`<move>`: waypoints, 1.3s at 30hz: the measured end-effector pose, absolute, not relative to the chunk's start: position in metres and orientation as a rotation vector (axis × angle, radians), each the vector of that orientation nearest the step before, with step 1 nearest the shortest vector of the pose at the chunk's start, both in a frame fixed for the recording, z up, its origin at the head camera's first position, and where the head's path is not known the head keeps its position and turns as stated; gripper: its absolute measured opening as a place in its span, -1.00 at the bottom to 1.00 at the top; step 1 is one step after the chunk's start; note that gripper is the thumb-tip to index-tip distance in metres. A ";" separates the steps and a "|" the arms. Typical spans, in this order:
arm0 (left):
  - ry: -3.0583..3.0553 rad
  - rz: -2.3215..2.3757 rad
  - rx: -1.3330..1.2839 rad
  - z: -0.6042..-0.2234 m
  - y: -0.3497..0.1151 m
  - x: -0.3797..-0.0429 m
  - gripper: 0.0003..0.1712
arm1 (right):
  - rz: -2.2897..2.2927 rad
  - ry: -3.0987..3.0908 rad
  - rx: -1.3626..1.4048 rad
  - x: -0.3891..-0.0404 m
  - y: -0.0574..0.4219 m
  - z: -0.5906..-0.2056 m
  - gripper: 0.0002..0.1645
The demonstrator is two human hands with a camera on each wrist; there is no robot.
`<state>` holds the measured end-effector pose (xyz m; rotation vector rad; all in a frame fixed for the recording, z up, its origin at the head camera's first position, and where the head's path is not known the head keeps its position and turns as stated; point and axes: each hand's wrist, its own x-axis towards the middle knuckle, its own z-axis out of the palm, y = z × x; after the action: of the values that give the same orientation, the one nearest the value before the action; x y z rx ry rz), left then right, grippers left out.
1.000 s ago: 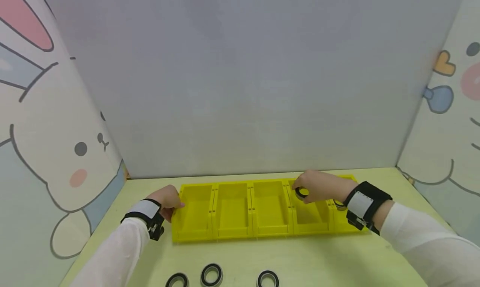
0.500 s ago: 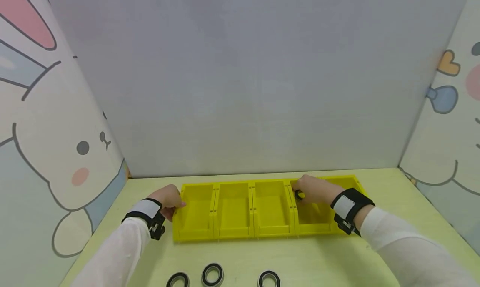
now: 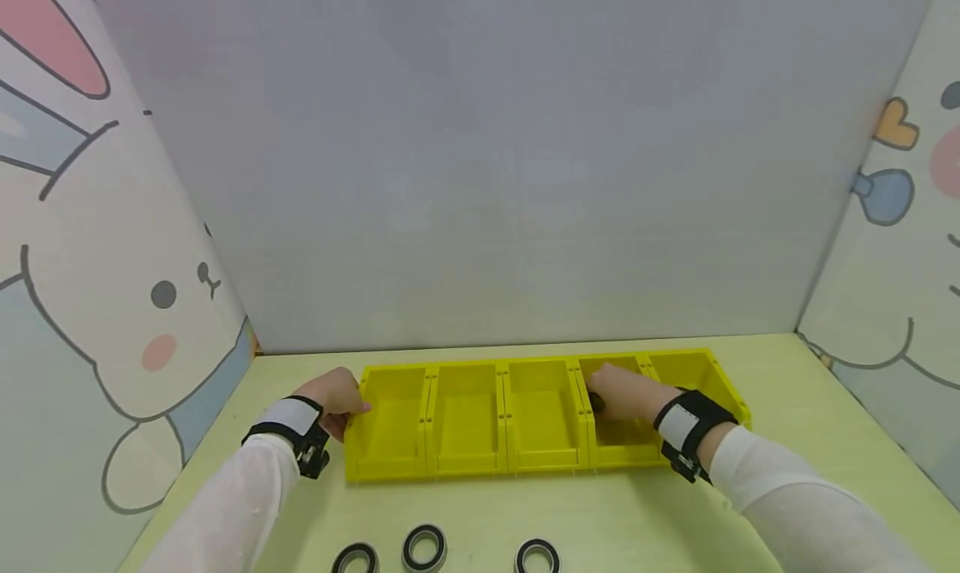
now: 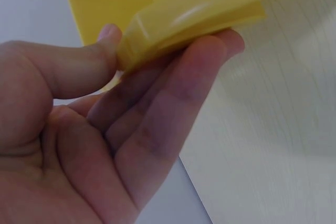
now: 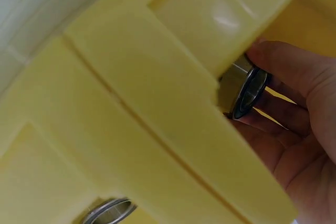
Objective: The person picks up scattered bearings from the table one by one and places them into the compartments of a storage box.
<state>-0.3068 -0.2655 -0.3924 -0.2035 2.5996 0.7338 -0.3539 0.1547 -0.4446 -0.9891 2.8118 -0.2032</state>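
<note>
A yellow divided bin [image 3: 504,465] with several compartments in a row stands on the table. My left hand [image 3: 335,396] grips its left end; in the left wrist view the thumb [image 4: 79,69] lies on one side of the yellow wall and the fingers on the other. My right hand [image 3: 622,392] is down inside the second compartment from the right. It pinches a ball bearing [image 5: 251,92], a metal ring with a black seal, partly hidden behind the yellow divider in the right wrist view. Another bearing [image 5: 110,212] shows in the neighbouring compartment.
Three bearings lie on the table in front of the bin: two at the left [image 3: 355,559] [image 3: 424,548] and one nearer the middle [image 3: 537,556]. A pale grey wall [image 3: 510,181] rises behind, with cartoon-printed panels [image 3: 97,306] at both sides.
My right hand has moved slightly left and lower into the second compartment from the right, carrying the bearing. The left hand keeps its grip on the bin's end.
</note>
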 end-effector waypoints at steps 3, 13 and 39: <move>2.594 0.743 -0.214 -0.392 -0.265 -0.307 -0.77 | -0.230 2.820 -0.983 -0.354 0.157 -0.450 -0.85; 2.586 0.754 -0.222 -0.392 -0.266 -0.306 -0.76 | -0.272 2.805 -0.984 -0.356 0.160 -0.455 -0.83; 2.582 0.757 -0.214 -0.393 -0.266 -0.306 -0.74 | -0.226 3.005 -1.200 -0.299 0.170 -0.362 -0.12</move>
<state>-0.3060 -0.2661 -0.3927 -0.2137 2.5821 0.7571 -0.2989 0.1701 -0.3624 -1.1995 3.0054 -0.2264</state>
